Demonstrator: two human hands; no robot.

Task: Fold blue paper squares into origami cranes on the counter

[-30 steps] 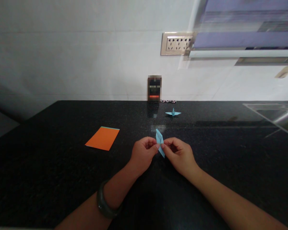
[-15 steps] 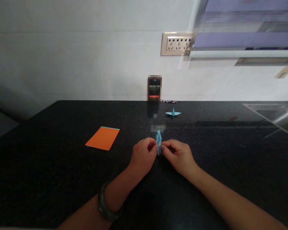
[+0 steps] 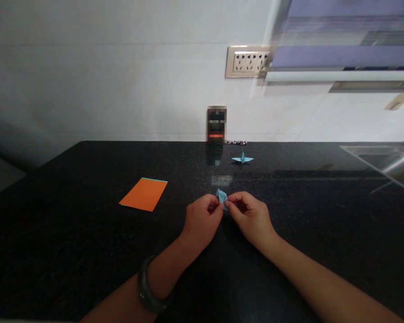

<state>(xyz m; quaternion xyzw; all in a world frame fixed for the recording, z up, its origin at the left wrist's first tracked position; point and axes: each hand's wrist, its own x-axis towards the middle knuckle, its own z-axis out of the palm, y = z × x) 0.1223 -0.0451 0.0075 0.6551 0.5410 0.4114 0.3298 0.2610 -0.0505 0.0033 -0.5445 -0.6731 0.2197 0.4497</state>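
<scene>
A small folded piece of light-blue paper (image 3: 222,196) is pinched between my two hands over the dark countertop. My left hand (image 3: 204,220) grips its left side with thumb and forefinger. On the other side, the fingertips of my right hand (image 3: 251,214) are closed on its right edge. Fingers cover part of the paper, so its full shape is hidden. Farther back stands a finished-looking blue paper crane (image 3: 243,158) with its wings spread. To the left lies a stack of square paper (image 3: 144,194), orange on top with a green edge showing.
The black speckled countertop (image 3: 87,251) reaches back to a white wall. A phone-like device with a blurred screen (image 3: 217,124) leans there, with a beaded strap (image 3: 236,142) beside it. A metal sink (image 3: 397,166) is at the right. A socket panel (image 3: 249,62) sits on the wall.
The blue paper has turned from standing narrow and upright to tilted, showing a broader face. Both hands remain on it, and my right fingers have come slightly higher and closer.
</scene>
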